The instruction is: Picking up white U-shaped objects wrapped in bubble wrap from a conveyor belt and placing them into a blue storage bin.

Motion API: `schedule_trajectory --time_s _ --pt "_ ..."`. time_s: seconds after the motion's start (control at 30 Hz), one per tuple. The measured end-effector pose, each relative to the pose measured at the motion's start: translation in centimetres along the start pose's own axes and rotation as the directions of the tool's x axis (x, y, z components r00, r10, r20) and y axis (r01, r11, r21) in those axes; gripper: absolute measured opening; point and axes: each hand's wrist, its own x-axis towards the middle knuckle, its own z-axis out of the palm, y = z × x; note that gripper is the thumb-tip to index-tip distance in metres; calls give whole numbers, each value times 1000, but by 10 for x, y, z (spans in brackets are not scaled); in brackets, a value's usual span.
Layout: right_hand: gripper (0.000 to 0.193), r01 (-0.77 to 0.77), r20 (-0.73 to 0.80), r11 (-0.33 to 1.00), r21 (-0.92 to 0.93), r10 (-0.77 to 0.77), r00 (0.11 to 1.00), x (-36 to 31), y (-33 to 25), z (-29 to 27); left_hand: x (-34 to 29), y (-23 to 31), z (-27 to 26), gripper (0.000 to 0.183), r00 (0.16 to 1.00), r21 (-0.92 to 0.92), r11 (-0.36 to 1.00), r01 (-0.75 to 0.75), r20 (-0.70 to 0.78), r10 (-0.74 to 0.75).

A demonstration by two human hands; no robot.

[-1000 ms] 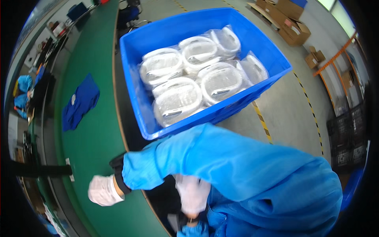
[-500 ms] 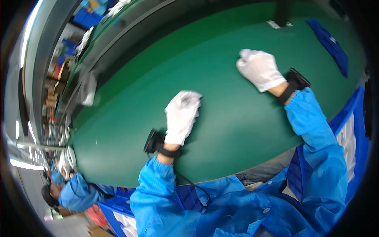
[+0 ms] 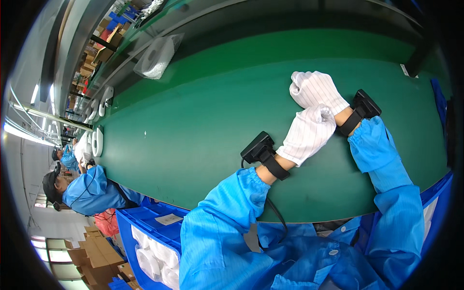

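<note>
Both hands wear white gloves with thin stripes and are held over the green work table (image 3: 203,140). My left hand (image 3: 308,134) reaches across to the right, its fingers closed at the cuff of the white glove on my right hand (image 3: 316,90). The pinched edge of that cuff is mostly hidden by the left fingers. My right hand is curled into a fist, and nothing shows in it. A black strap with a small black device (image 3: 261,147) sits on my left wrist, and a similar device (image 3: 366,104) on my right.
A clear-bagged white part (image 3: 157,57) lies at the table's far left edge. White casings (image 3: 97,141) stand farther left, near a co-worker in blue (image 3: 89,191). A blue crate (image 3: 147,217) with bagged white parts is below the table edge; a dark post (image 3: 416,63) stands far right.
My left hand has moved right and up to my right hand's glove cuff. My right hand stays in a fist. The view has swung left, showing more of the co-worker and crate.
</note>
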Motion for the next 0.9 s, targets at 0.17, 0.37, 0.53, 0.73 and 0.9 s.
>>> schedule_trajectory --time_s 0.17,0.37,0.53,0.73,0.9 --pt "14 44 4 997 55 -44 999 3 -3 2 -4 -2 -11 11 910 367 847 -385 -4 415" --pt "15 -23 108 996 86 14 994 2 0 -7 -1 5 -8 9 949 170 934 -315 29 315" --pt "17 -9 140 992 127 -9 990 2 4 -3 -2 0 -6 13 994 -4 996 -92 61 92" --pt "17 12 161 991 136 -34 986 3 6 -7 2 7 -11 9 993 5 1000 -8 119 7" --pt "18 24 106 986 168 -42 993 2 4 -5 -1 6 -6 12 996 -66 998 -3 86 9"
